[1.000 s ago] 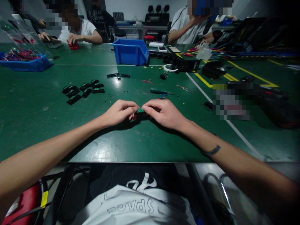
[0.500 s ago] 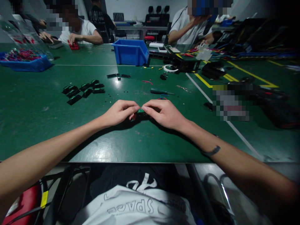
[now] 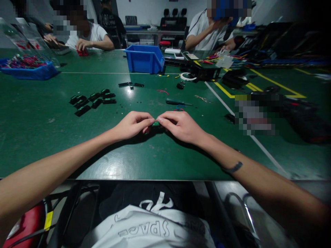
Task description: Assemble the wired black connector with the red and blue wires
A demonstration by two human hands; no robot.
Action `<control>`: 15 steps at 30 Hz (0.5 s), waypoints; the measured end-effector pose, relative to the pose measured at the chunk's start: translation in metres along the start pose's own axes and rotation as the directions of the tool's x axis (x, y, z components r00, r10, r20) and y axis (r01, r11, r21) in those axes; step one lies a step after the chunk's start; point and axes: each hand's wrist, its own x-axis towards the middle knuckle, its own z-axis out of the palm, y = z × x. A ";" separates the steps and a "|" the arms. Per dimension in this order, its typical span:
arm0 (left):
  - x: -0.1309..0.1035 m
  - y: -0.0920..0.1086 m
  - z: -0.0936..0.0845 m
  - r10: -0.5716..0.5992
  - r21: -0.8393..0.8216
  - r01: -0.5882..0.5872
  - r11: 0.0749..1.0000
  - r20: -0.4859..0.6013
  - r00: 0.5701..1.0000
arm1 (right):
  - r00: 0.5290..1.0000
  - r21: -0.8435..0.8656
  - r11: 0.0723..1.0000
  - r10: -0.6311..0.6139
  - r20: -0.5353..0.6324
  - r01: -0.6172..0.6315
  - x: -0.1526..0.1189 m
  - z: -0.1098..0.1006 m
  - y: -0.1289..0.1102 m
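Observation:
Between my fingertips is a small green circuit board [image 3: 155, 123], mostly covered by the fingers. My left hand [image 3: 136, 124] pinches its left side, and my right hand [image 3: 179, 124] pinches its right side. Both hands are low over the green table [image 3: 124, 155]. Several black pieces with green boards [image 3: 82, 110] lie to the left beyond my left hand. Just past my right hand are a dark screwdriver [image 3: 176, 102] and short red and blue wires [image 3: 179, 108].
A blue bin [image 3: 143, 59] stands further back, and a blue tray [image 3: 33, 71] of red wires sits at far left beside bottles. Black parts [image 3: 130, 84], a white ring [image 3: 188, 76] and cables lie beyond my hands. Two people sit across the table.
The green board between my fingertips looks slightly turned or shifted. Both hands keep nearly the same place, and the whole view has moved very little.

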 end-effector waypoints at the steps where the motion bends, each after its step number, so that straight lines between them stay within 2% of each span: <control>1: 0.000 0.000 0.000 0.001 -0.002 -0.001 1.000 0.001 1.000 | 1.000 -0.004 1.000 0.007 0.006 -0.007 0.000 0.000 0.000; 9: 0.001 -0.002 0.000 0.012 0.011 -0.011 1.000 -0.048 0.999 | 1.000 -0.004 1.000 0.015 0.014 -0.014 0.000 0.001 0.001; 15: 0.002 -0.008 -0.002 0.071 0.141 -0.062 0.988 -0.066 0.995 | 0.998 -0.015 1.000 -0.022 0.052 0.023 -0.001 0.001 0.005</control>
